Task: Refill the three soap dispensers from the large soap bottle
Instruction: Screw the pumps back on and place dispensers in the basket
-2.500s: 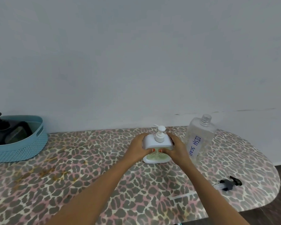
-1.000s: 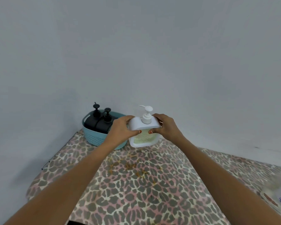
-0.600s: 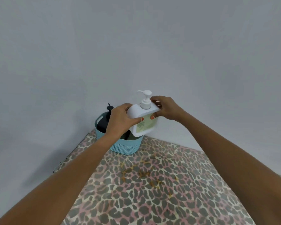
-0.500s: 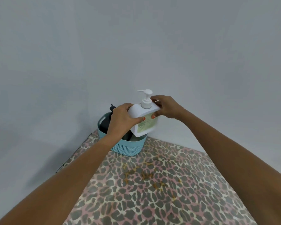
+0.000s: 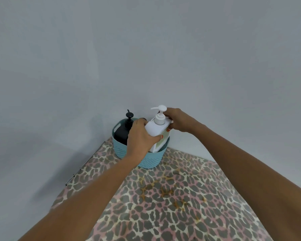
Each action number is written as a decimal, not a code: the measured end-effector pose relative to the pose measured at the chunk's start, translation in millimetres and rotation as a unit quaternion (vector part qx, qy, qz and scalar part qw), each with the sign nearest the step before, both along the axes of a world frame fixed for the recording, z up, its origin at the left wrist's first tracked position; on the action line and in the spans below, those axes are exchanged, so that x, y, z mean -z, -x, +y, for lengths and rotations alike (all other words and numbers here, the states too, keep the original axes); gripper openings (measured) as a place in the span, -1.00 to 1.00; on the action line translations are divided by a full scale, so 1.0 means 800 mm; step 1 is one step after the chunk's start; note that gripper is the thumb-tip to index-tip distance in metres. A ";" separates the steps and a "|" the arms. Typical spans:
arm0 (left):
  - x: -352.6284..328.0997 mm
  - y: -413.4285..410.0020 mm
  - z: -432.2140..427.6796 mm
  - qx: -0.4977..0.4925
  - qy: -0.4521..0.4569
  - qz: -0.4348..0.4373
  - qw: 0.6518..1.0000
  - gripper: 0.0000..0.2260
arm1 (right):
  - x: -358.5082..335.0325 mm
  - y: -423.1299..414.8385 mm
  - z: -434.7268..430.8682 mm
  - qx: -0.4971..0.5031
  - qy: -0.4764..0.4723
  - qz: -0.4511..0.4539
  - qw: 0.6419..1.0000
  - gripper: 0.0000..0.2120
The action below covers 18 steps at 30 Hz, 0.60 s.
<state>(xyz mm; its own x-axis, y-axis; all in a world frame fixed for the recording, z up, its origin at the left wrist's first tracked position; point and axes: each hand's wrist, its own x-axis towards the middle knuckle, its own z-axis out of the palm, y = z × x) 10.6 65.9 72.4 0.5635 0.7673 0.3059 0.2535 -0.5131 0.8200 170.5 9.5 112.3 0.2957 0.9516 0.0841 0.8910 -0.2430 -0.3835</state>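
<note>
Teal plastic w/ a perforated wall: the basket (image 5: 149, 160) stands at the far left corner of the table (image 5: 163, 214), close to the grey wall (image 5: 146, 49). Both hands hold the white dispenser (image 5: 155, 131) partly inside it, on the right side. Its lower end dips below the rim, so the base is hidden & I can't tell if it touches the basket floor. The body looks slightly tilted. Its pump (image 5: 159, 119) sticks up above both hands, nozzle pointing left.

Left hand (image 5: 141, 138): fingers curled round the bottle's left shoulder, thumb pressed across the front (orange nail shows). Right hand (image 5: 178, 121): grips the right shoulder just beside the pump, thumb tip on the front, other fingers wrapped round the back & mostly out of sight. A pale green panel (image 5: 161, 142) shows on the front, below the thumbs.

The black dispenser (image 5: 121, 136) stands upright in the basket's left side, just behind the left hand; its black pump top rises above the rim. The left hand covers the basket's middle, so whatever is there can't be seen.

Table cover is leopard print, grey spots on pink & cream. Yellow-brown stains (image 5: 163, 190) mark it mid-table, on the near side of the basket, apart from it. Both bare forearms reach in from the bottom edge.
</note>
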 end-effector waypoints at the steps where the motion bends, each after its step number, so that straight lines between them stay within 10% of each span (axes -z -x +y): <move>1: 0.003 0.000 0.000 -0.003 0.001 0.007 1.000 -0.53 | 0.005 0.000 0.003 -0.003 0.006 -0.003 1.000 -0.40; 18: 0.042 -0.002 -0.003 -0.034 -0.039 0.136 0.989 -0.50 | 0.072 0.002 0.023 0.035 0.051 -0.030 0.998 -0.45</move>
